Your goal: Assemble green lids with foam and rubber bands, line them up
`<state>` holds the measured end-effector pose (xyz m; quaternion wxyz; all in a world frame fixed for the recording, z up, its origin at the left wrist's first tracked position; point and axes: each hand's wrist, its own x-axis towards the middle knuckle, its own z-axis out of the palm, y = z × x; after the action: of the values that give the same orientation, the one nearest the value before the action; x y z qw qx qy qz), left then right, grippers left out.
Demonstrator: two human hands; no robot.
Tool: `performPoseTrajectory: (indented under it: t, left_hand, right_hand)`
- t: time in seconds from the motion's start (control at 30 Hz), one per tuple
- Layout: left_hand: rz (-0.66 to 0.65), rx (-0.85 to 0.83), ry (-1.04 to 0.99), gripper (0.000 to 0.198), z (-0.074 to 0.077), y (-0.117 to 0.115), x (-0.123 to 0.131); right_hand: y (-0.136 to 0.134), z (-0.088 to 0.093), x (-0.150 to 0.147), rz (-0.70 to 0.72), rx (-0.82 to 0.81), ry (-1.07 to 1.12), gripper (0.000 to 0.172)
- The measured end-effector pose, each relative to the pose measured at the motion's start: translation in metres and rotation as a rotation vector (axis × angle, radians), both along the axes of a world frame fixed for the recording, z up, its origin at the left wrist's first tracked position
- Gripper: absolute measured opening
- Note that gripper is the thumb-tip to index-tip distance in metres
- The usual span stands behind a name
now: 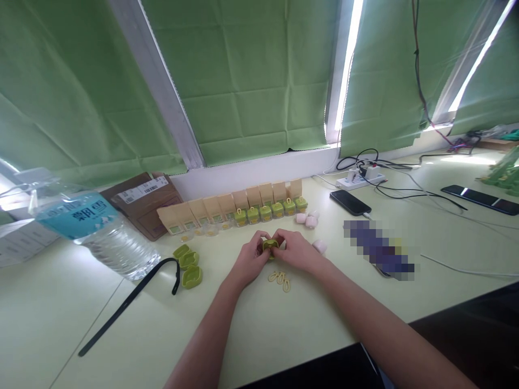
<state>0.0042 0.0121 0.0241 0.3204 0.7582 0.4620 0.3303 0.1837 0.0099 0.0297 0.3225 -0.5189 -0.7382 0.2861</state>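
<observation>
Between my two hands is a small green plastic lid [270, 245], pinched from both sides. My left hand [252, 256] has thumb and fingers closed on its left edge, and my right hand [295, 249] grips its right edge. Just below my hands lie a few pale yellow loops [280, 278]. To the left, three similar green lids [191, 276] rest on the table. Behind my hands stands a row of small clear boxes with green lids [265, 213], some with a yellow loop on top. Several clear cups [211, 230] sit to the left of that row.
Brown paper bags [211, 208] line the wall side. At left are a large water bottle [109, 232], a cardboard box [148, 205] and a black strap [130, 300]. Pale pink pieces [311, 221], a phone [350, 202] and a power strip [360, 181] with cables lie at right.
</observation>
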Motion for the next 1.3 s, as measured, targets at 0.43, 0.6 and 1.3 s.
performPoseTrajectory:
  t: [0.43, 0.6, 1.3]
  left_hand:
    - [-0.003, -0.031, -0.009, 0.023, 0.0009, -0.0007, 0.0004]
    - [-0.004, -0.040, -0.005, 0.022, 0.0004, -0.0009, -0.0001]
    - [-0.012, -0.032, -0.030, 0.018, -0.0026, 0.0021, -0.0013]
  right_hand:
    - [-0.0008, 0.0000, 0.0002, 0.000, -0.018, 0.007, 0.009]
    - [0.0000, -0.0009, 0.0000, 0.003, -0.039, 0.009, 0.010]
    - [0.0034, -0.0053, 0.0007, -0.002, 0.007, 0.011, 0.013]
